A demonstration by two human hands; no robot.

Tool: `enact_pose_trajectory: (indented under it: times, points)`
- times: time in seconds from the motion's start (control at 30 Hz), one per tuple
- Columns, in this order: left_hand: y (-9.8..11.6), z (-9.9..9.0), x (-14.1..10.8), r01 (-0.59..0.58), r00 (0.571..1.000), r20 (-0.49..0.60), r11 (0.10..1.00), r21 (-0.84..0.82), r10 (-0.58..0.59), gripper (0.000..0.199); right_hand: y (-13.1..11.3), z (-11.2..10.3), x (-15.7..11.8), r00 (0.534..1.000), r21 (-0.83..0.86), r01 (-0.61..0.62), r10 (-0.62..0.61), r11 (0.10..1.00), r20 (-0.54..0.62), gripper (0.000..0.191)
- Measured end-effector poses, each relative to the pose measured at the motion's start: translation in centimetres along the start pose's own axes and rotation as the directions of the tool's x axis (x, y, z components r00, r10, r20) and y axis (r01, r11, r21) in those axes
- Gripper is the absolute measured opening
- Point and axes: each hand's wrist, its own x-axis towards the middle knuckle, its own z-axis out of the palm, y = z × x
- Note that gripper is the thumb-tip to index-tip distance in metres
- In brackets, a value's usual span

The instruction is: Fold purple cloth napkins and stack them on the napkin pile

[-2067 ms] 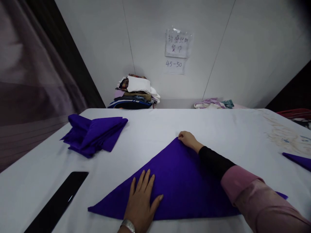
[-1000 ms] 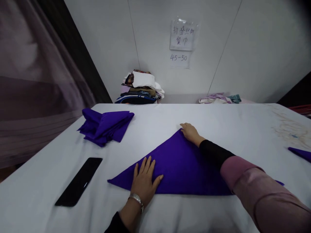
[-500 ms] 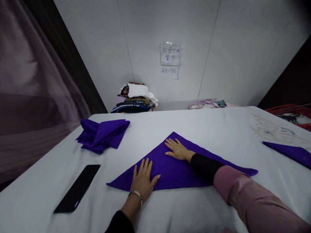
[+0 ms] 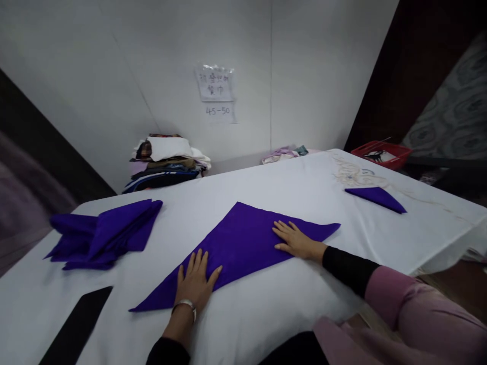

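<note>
A purple cloth napkin (image 4: 239,238), folded into a large triangle, lies flat with its peak pointing away from me. On its left part rests my left hand (image 4: 196,281), palm down and fingers spread, a silver bracelet at the wrist. My right hand (image 4: 294,239) lies on the right part, flat with fingers extended. Neither hand grips the cloth. The right corner of the triangle lifts into a slight wave.
Loose purple napkins (image 4: 106,233) lie in a heap at the left, beyond a black flat object (image 4: 76,327). A smaller folded purple napkin (image 4: 376,196) is at the right on the white-covered table (image 4: 300,185). Folded clothes (image 4: 167,162) and a red basket (image 4: 395,158) stand behind.
My right hand has slid from near the peak to the right part of the triangle. My left hand stays on the left part. The camera has turned rightward.
</note>
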Motion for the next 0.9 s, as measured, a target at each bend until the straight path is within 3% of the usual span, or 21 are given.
enact_pose_trajectory:
  times: [0.1,0.2,0.27,0.43,0.6,0.9]
  points:
    - [0.1,-0.1,0.0,0.008,1.0,0.011,1.0,0.02,-0.009,0.068,4.0,-0.9,-2.0,0.992,-0.056,-0.122,0.12,0.991,-0.051,0.069]
    - [0.0,0.0,0.1,0.012,1.0,0.017,0.999,0.047,-0.013,0.066,5.9,-1.8,-3.6,0.958,-0.103,-0.267,0.253,0.958,-0.133,0.069]
    - [-0.1,0.2,0.3,-0.003,1.0,0.014,0.998,0.069,0.002,0.065,5.4,-2.1,-4.3,0.95,-0.111,-0.279,0.257,0.954,-0.178,0.069]
    - [-0.6,0.6,0.6,-0.028,0.999,0.026,0.994,0.101,0.025,0.063,2.6,-1.5,-5.1,0.986,-0.069,-0.102,0.092,0.992,-0.14,0.07]
    - [-1.3,1.1,0.8,-0.06,0.998,0.014,0.991,0.118,0.059,0.06,3.3,-0.9,-5.5,0.977,-0.048,-0.2,0.196,0.979,-0.08,0.073]
    - [-1.0,0.6,0.4,-0.092,0.995,-0.02,0.987,0.131,0.095,0.056,4.1,-1.5,-6.1,0.962,-0.064,-0.257,0.249,0.964,-0.108,0.073]
